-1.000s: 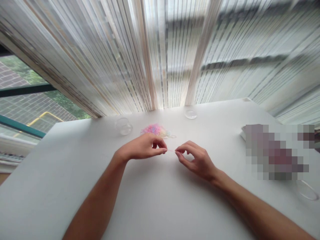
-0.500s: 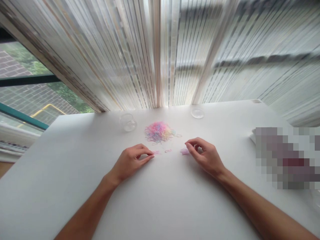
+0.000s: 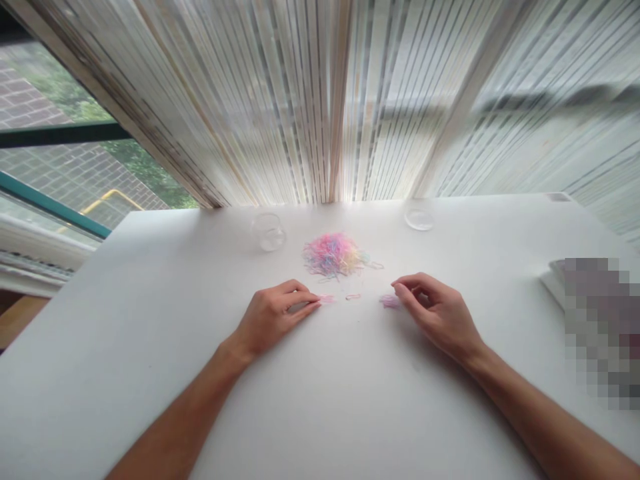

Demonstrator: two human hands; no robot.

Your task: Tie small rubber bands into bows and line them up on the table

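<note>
On the white table lies a heap of thin pastel looped pieces [image 3: 334, 255], pink, blue and yellow. My left hand [image 3: 275, 313] is closed in a loose pinch, its fingertips at the end of a small bunch of pink loops [image 3: 327, 299]. One single pink loop [image 3: 353, 297] rests between the hands. Beside a small lilac bunch [image 3: 389, 301], my right hand [image 3: 433, 313] has thumb and forefinger pressed together just above the table. Whatever sits between those fingertips is too small to make out.
Behind the heap stand a clear round jar [image 3: 269, 233] at the left and a clear round lid [image 3: 419, 219] at the right. A blurred-out packet or booklet [image 3: 590, 313] lies at the right. A striped curtain [image 3: 280, 100] hangs along the table's back edge.
The view has shifted, so the table things sit a little further right. Both hands keep nearly the same pose beside their bunches; the loops look unmoved.
</note>
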